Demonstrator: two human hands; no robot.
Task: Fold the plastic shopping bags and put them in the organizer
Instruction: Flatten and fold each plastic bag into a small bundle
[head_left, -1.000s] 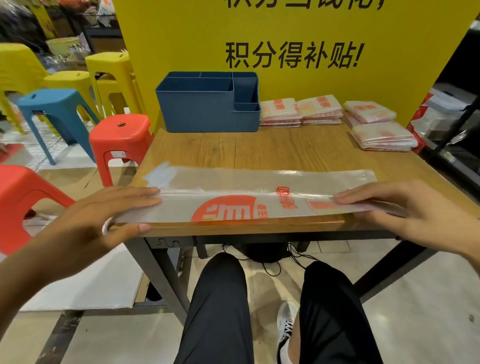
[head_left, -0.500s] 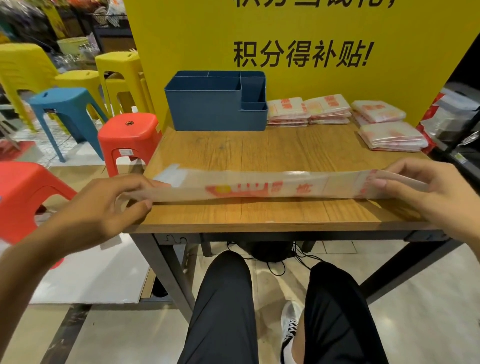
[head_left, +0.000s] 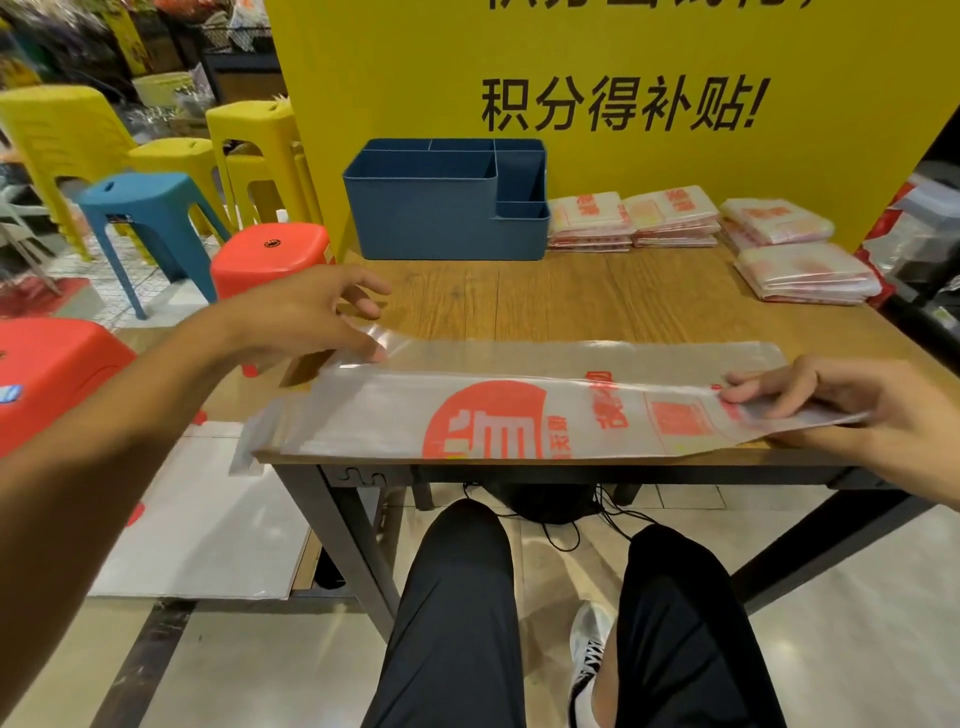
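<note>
Left hand (head_left: 311, 312) pinches the far flap of the clear bag (head_left: 519, 415) (red print); right hand (head_left: 852, 410) pinches its other end on the worktop (head_left: 571, 306).

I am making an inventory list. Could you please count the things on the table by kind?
Blue organizer: 1
Stacks of folded bags: 4 ()
Bag being folded, held by the left hand and the right hand: 1
Total: 6
</note>
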